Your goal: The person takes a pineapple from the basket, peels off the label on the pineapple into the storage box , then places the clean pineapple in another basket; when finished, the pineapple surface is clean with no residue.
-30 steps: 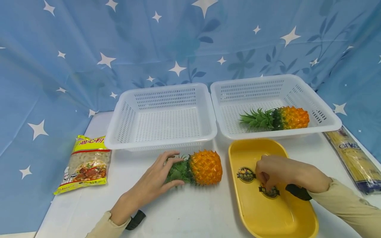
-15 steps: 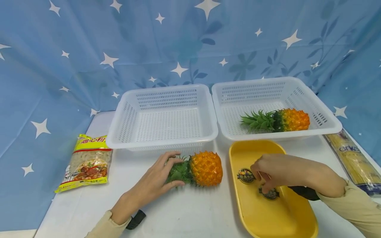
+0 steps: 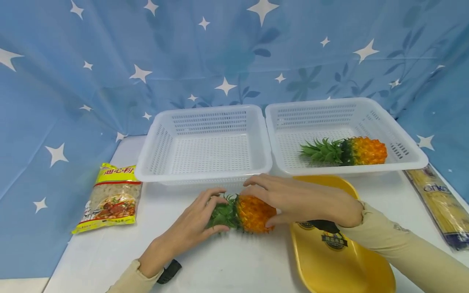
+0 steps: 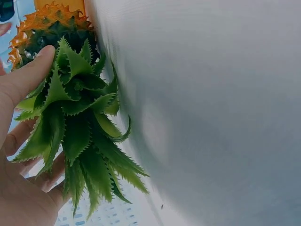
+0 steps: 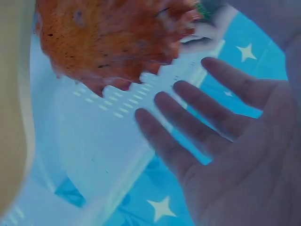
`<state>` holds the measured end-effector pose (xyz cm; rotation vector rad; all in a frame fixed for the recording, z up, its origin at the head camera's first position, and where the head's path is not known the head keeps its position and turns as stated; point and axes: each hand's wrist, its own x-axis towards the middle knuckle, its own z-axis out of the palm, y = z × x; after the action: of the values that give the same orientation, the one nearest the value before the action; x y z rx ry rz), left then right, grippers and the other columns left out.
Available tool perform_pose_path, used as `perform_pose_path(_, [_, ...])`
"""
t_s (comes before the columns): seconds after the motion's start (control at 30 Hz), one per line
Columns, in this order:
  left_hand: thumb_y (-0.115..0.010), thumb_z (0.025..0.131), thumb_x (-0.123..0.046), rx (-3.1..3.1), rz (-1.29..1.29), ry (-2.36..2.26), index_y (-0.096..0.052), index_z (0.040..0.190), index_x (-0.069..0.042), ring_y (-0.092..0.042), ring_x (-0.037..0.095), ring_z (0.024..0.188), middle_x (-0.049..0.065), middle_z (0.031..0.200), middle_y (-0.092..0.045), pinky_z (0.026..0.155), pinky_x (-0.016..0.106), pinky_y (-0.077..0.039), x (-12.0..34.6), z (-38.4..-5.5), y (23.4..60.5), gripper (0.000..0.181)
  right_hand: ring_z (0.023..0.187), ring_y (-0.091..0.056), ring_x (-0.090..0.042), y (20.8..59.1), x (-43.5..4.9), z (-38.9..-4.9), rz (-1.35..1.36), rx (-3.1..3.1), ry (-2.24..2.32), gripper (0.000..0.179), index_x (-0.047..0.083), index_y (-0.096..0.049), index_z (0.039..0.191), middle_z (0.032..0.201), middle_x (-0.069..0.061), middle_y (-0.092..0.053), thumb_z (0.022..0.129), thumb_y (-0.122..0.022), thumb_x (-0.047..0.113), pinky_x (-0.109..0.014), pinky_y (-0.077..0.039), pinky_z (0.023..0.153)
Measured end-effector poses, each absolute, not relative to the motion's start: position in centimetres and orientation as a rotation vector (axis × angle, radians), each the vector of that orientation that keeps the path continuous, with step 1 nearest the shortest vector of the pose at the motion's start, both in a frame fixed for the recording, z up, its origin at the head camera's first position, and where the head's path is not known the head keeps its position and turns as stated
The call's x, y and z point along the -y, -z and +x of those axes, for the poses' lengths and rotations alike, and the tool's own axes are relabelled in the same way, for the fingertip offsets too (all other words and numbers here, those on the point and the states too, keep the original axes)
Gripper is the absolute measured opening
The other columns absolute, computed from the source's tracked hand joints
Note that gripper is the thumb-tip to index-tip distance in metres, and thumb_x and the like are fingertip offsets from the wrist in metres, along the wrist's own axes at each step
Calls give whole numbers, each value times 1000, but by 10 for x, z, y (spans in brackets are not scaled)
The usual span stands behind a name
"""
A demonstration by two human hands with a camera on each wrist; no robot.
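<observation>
An orange pineapple (image 3: 253, 215) with a spiky green crown lies on the white table in the head view, crown to the left. My left hand (image 3: 194, 217) holds it round the crown, thumb on the near side and fingers on the far side. The left wrist view shows the thumb against the base of the leaves (image 4: 77, 108), the other fingers partly hidden behind them. Over the fruit's right end reaches my right hand (image 3: 289, 199), fingers spread. In the right wrist view its fingers (image 5: 202, 117) are straight, with a gap to the orange body (image 5: 108, 44).
Right of the pineapple stands a yellow tray (image 3: 338, 266), partly under my right forearm. Behind are two white baskets, the left one (image 3: 205, 177) and the right one (image 3: 286, 169), which holds another pineapple (image 3: 366, 151). Packets of pasta (image 3: 110, 201) and spaghetti (image 3: 439, 203) flank them.
My right hand has left the inside of the yellow tray and moved left to the pineapple, its fingers spreading. The left hand stays at the crown. The head view has shifted slightly.
</observation>
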<state>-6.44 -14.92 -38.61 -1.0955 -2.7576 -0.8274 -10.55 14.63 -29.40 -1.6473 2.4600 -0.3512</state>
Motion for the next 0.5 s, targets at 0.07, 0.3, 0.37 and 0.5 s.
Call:
perform_pose_path(0.07, [-85,88,-34,2751,-1105,815,-57,133,-9,-49,28,140,11,153,-46,111,44,-47,148,-64,386,58,134,-52,-30,299,-142,-109,-1579,-2429,351,87,6,-44,152,151,-15,-46,83,-91,31,-46,-50,108])
perform_pose_path(0.3, [-84,88,-34,2764,-1103,809,-57,132,-9,-49,29,139,11,154,-46,111,44,-47,147,-64,384,57,129,-55,-27,309,-136,-114,-1461,-2349,332,96,5,-41,157,150,-11,-47,81,-93,31,-46,-52,106])
perform_pose_path(0.37, [-84,88,-34,2765,-1098,812,-57,132,-9,-49,29,139,11,154,-46,111,44,-47,148,-64,384,57,128,-55,-25,310,-134,-116,-1466,-2339,340,96,6,-41,157,148,-10,-47,80,-94,30,-45,-52,105])
perform_pose_path(0.5, [-85,88,-35,2763,-1093,812,-57,132,-9,-49,28,139,11,154,-46,111,44,-47,148,-64,385,58,122,-56,-23,311,-131,-118,-1463,-2331,326,100,8,-41,158,145,-9,-47,77,-96,29,-44,-54,102])
